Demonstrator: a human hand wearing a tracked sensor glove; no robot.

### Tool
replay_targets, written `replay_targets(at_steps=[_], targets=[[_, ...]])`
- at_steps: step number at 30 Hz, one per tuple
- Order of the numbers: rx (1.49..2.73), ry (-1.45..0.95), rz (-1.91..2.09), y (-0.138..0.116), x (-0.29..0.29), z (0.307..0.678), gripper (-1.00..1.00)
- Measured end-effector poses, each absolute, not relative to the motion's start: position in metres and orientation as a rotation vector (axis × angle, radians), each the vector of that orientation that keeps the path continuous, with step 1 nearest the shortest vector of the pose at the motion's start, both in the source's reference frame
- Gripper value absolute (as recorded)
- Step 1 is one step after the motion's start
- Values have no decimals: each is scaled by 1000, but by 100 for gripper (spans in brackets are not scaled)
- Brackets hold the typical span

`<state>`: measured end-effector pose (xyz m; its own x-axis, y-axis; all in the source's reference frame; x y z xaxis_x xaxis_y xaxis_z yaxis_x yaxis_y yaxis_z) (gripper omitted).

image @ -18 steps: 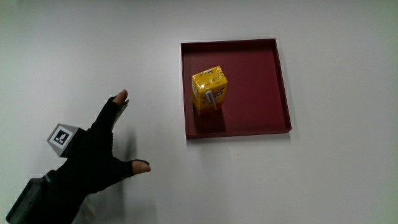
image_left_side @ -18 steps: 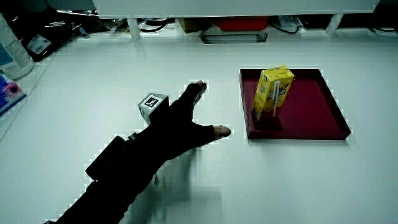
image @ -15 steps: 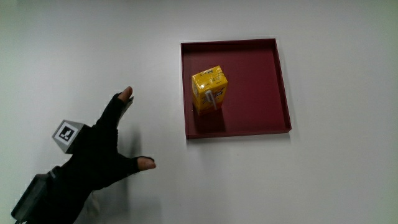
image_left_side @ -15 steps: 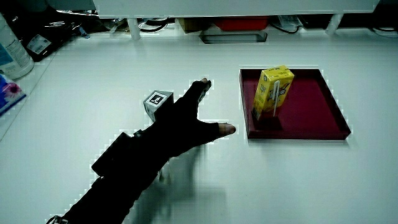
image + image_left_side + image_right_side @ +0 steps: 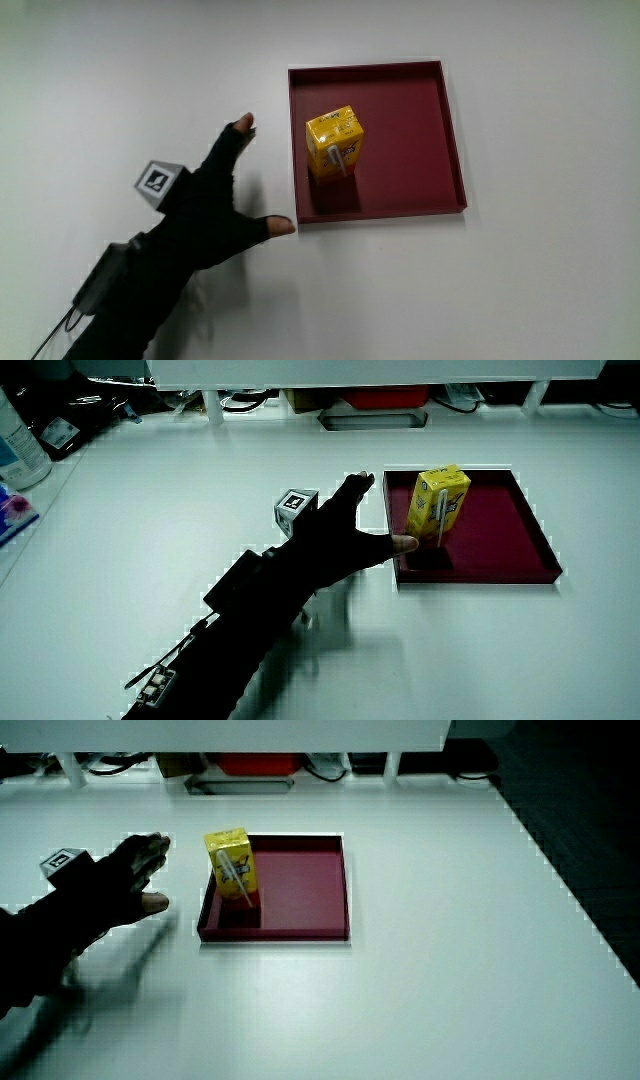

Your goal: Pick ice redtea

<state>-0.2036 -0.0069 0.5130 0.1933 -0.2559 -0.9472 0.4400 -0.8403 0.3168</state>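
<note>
A yellow drink carton (image 5: 335,145) with a straw on its side stands upright in a dark red tray (image 5: 420,120); both side views show the carton (image 5: 438,506) (image 5: 232,868) in the part of the tray nearest the hand. The gloved hand (image 5: 215,205) hovers over the table just beside the tray's edge, fingers spread and holding nothing. Its thumb tip reaches the tray's near corner. The patterned cube (image 5: 157,181) sits on the hand's back. In both side views the hand (image 5: 335,542) (image 5: 105,890) stops short of the carton.
A low partition with a grey tray and cables (image 5: 372,418) runs along the table's edge farthest from the person. A bottle (image 5: 18,445) and dark items stand at a table corner in a side view.
The hand has moved across the table toward the tray, from well away to right beside its edge. Fingers stay spread. Carton and tray have not moved.
</note>
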Motion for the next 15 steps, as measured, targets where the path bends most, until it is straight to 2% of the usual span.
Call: replay_targets(at_steps=[2,8,15], targets=[[1903,181,-1731,-10,-193,510,0],[1939,206,-1673,-21,-173,519,0],[1927,208,-1670,-32,-151,518,0]])
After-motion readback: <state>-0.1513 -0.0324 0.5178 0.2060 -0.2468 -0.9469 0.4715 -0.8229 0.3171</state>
